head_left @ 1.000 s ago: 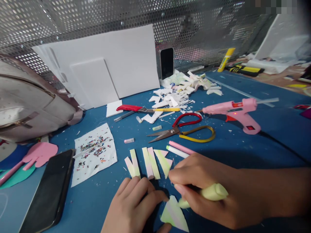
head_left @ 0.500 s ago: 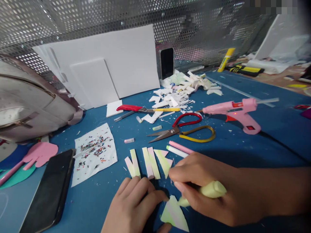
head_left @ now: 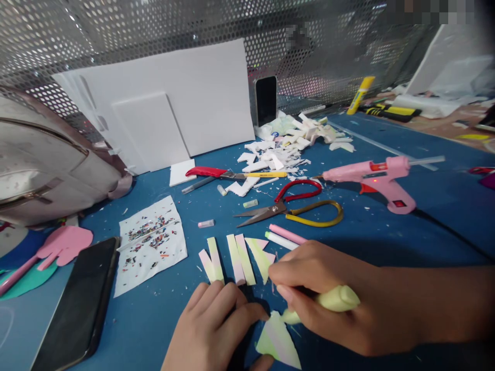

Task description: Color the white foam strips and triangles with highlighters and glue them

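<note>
My right hand (head_left: pixel 328 299) is closed around a pale yellow-green marker (head_left: pixel 339 300), its tip end touching the right edge of a small triangular foam piece (head_left: pixel 277 339) tinted pale green and lilac. The piece lies flat on the blue table. My left hand (head_left: pixel 216 330) steadies it from the left, index fingertip at its top corner and thumb at its lower left side. Just beyond my hands lie several tinted strips (head_left: pixel 232 260) and another pointed piece (head_left: pixel 261 257). A pink marker (head_left: pixel 286 233) and a white marker (head_left: pixel 281 241) rest near my right knuckles.
Scissors (head_left: pixel 278 207) lie ahead, with a pink glue gun (head_left: pixel 381 178) to their right. Behind are a red-handled cutting tool (head_left: pixel 207 171), white foam scraps (head_left: pixel 282 149) and an upright white board (head_left: pixel 216 103). A phone (head_left: pixel 77 304) and a speckled paper (head_left: pixel 154 257) lie left.
The marker and my right fingers have shifted very slightly along the foam piece's edge. My left hand and the piece stay in place.
</note>
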The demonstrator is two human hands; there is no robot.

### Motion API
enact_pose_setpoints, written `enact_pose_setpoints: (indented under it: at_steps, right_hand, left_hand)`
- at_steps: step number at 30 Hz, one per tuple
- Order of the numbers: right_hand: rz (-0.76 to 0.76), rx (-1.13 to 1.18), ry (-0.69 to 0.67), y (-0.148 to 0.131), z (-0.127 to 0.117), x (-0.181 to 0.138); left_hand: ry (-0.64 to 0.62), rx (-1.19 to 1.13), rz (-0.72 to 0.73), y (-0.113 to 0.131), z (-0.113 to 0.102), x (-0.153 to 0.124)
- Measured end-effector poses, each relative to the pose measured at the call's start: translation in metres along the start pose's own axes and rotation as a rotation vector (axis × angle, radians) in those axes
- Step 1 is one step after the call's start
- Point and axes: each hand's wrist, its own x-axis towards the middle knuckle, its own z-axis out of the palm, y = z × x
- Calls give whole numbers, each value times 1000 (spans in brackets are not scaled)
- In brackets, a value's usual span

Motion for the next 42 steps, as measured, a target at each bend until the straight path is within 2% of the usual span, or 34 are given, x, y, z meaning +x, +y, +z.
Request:
enact_pose_setpoints:
  at_steps: [4, 14, 17, 21, 25, 29, 33, 38, 42]
  right_hand:
    - [5, 15, -10, 1, 0, 0]
    - [3, 9, -10, -1, -2, 1]
    - [2, 0, -34, -1, -1, 1]
    - [-14, 3, -8, 0, 0, 1]
    - [-13, -18, -32, -1, -1, 2]
    - [-22, -21, 8, 0, 1, 1]
    - [-44, -68, 44, 1, 1, 2]
    - [-21, -39, 12, 0, -2, 3]
    - [-6, -16, 10, -1, -3, 2]
  left_hand:
    - [15, -10, 57, -2, 1, 0]
    - [-21, -27, -53, 3, 1, -1]
    - [-3, -35, 7, 1, 2, -1]
    - [29, -34, -43, 1, 3, -1]
    - [7, -8, 33, 0, 2, -1]
    - [24, -15, -19, -1, 2, 0]
    - [11, -20, 30, -2, 2, 0]
    - [-2, -37, -55, 3, 2, -2]
    - [4, -42, -52, 5, 3, -3]
